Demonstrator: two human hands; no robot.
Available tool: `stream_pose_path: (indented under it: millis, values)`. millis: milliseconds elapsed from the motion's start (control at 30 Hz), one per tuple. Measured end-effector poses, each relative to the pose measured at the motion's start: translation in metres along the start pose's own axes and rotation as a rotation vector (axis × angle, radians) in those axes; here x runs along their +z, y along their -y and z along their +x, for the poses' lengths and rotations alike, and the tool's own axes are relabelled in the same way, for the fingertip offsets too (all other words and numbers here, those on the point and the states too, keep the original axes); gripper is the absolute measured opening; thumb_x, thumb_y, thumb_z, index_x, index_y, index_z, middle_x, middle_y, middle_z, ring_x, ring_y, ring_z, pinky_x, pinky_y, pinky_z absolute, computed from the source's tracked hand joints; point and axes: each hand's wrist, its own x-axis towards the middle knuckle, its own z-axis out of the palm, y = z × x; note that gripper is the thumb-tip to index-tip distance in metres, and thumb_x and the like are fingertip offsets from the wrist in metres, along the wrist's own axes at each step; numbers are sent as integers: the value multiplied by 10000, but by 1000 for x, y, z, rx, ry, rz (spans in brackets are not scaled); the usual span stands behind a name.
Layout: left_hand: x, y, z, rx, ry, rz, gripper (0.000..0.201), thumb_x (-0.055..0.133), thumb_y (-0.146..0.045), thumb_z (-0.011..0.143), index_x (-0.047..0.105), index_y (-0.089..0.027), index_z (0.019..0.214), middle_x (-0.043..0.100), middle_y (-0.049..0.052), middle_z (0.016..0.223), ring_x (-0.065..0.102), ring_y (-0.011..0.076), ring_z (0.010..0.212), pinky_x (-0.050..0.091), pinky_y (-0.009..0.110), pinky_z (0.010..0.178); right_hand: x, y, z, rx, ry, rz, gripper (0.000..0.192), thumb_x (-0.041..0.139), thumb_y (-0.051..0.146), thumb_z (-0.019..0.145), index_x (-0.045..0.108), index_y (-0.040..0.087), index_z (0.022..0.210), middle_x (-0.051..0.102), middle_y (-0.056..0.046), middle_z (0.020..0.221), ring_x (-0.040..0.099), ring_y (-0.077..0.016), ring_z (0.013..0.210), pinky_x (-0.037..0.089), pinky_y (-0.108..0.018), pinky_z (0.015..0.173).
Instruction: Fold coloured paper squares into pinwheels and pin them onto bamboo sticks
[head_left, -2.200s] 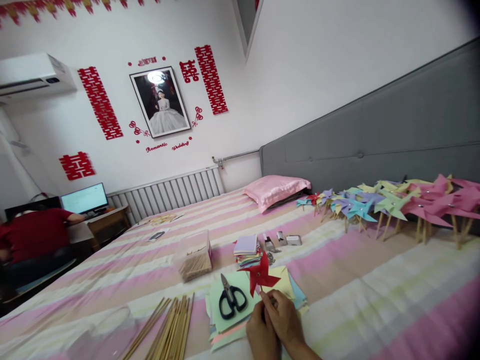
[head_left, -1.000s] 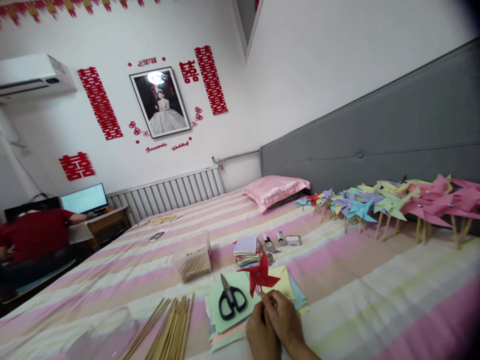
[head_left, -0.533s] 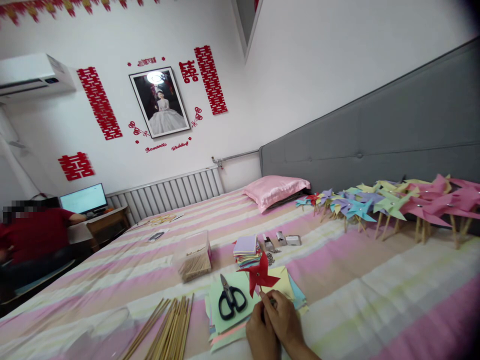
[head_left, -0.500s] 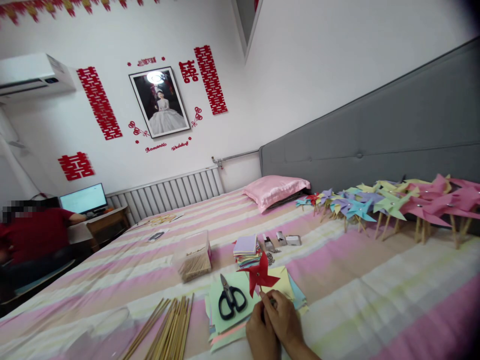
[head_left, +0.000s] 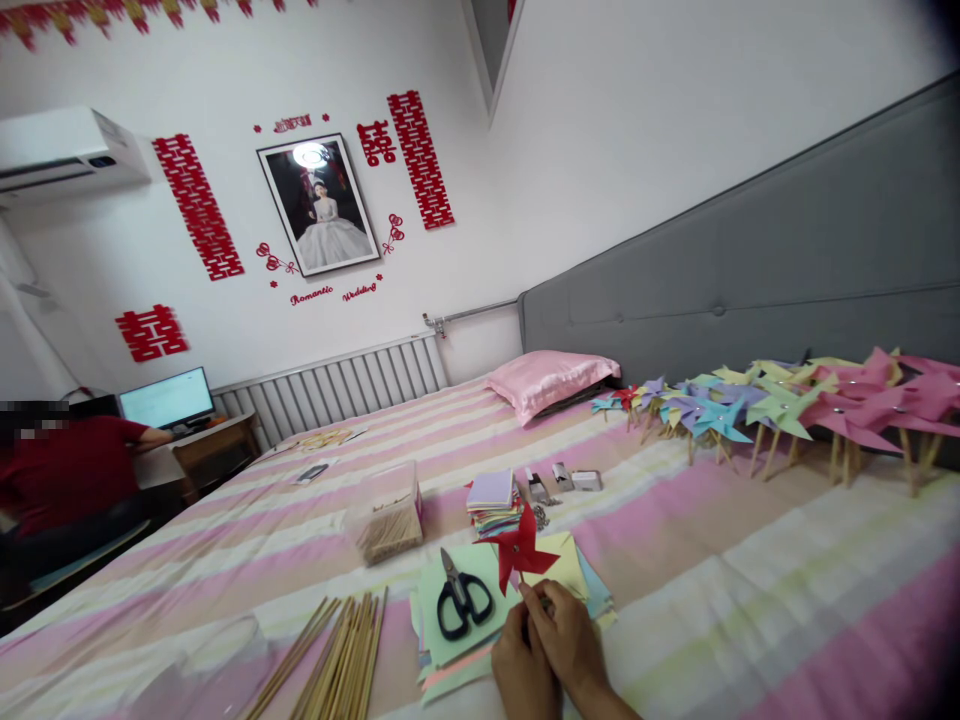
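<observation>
A red paper pinwheel (head_left: 519, 548) stands upright in front of me, its stick mostly hidden by my fingers. My right hand (head_left: 568, 635) is closed, with fingertips on the stick just below the pinwheel's head. My left hand (head_left: 523, 660) is closed against it, lower on the stick; its fingers are partly covered. Just left of my hands, black-handled scissors (head_left: 463, 602) lie on a stack of coloured paper (head_left: 480, 650). Beyond the pinwheel sits a pile of small paper squares (head_left: 491, 490).
Wooden sticks (head_left: 341, 655) lie at front left near a clear plastic lid (head_left: 217, 665). A clear box (head_left: 391, 525) holds thin sticks. Finished pinwheels (head_left: 787, 405) line the headboard (head_left: 750, 240) by a pink pillow (head_left: 551, 380). A person in red (head_left: 71, 470) sits at a desk.
</observation>
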Motion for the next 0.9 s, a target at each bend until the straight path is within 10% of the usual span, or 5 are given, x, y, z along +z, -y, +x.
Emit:
stream_pose_path:
  millis: [900]
  values:
    - [0, 4, 0, 5, -10, -5, 319, 375, -283, 799, 656, -152, 877, 713, 115, 758, 630, 245, 689, 402, 294, 600, 0, -1, -1, 4, 9, 5, 352, 393, 466, 829, 553, 214, 642, 628, -24, 643, 576, -180, 622, 386, -245, 590]
